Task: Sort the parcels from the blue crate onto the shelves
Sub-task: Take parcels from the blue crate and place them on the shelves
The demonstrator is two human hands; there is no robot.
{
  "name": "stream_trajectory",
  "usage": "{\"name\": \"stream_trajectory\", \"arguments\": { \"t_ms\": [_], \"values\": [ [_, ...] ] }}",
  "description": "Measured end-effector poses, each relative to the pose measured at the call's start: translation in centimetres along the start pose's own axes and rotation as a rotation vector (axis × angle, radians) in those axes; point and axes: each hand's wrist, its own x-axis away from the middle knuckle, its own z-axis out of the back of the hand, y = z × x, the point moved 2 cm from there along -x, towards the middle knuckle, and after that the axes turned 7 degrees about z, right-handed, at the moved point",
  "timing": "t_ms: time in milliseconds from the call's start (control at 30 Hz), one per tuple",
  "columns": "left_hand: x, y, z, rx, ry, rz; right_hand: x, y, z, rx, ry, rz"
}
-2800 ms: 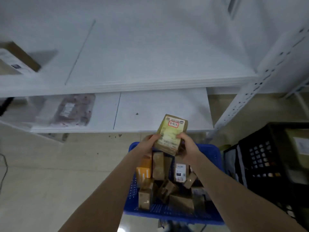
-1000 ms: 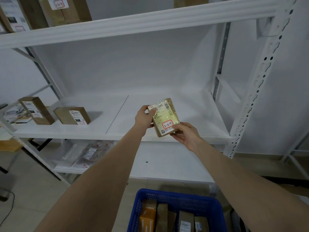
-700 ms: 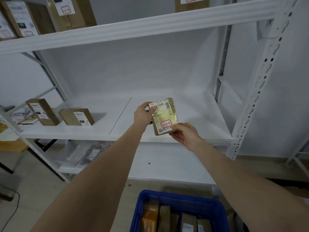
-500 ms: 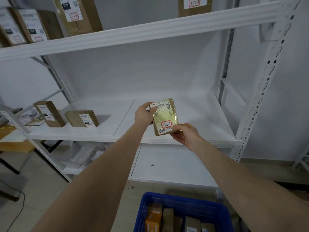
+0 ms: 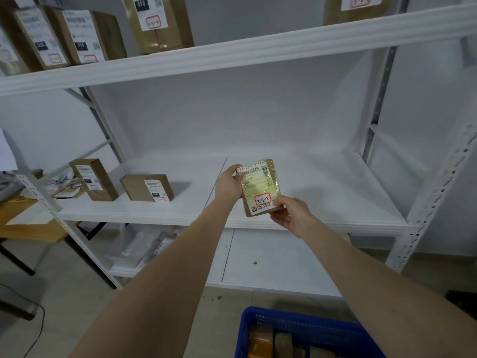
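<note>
While held in the air in front of the white metal middle shelf [image 5: 322, 195], the small flat brown tape-wrapped parcel [image 5: 260, 188] w/ a white label marked in red tilts slightly, label side toward the camera. The left hand [image 5: 228, 183] grips its top-left corner, fingers curled round the edge. The right hand [image 5: 290, 214] pinches the bottom-right corner btwn thumb and fingers. Below, the blue plastic crate [image 5: 304, 329] holds more brown parcels. An upright brown cardboard box [image 5: 94, 179] and a low brown cardboard box [image 5: 147, 187] sit at the shelf's left end, well apart from the parcel.

left hand [image 5: 228, 183] and right hand [image 5: 290, 215] grip labelled parcel [image 5: 260, 187] before middle shelf [image 5: 322, 187].
</note>
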Motion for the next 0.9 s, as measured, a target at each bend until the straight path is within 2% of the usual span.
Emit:
{"name": "stream_trajectory", "arguments": {
  "t_ms": [367,700,900],
  "values": [
    [-8.5,-8.9,11.0,-0.011,-0.115,0.043,-2.0,8.0,-14.0,0.01,0.11,-0.059],
    [-10.9,-11.2,13.0,0.0,-0.142,0.054,-3.6,9.3,-16.7,0.091,0.127,-0.082],
    [-13.1,-10.8,13.1,0.027,-0.221,0.041,-5.7,10.3,-17.1,0.118,0.142,-0.08]
  ]
}}
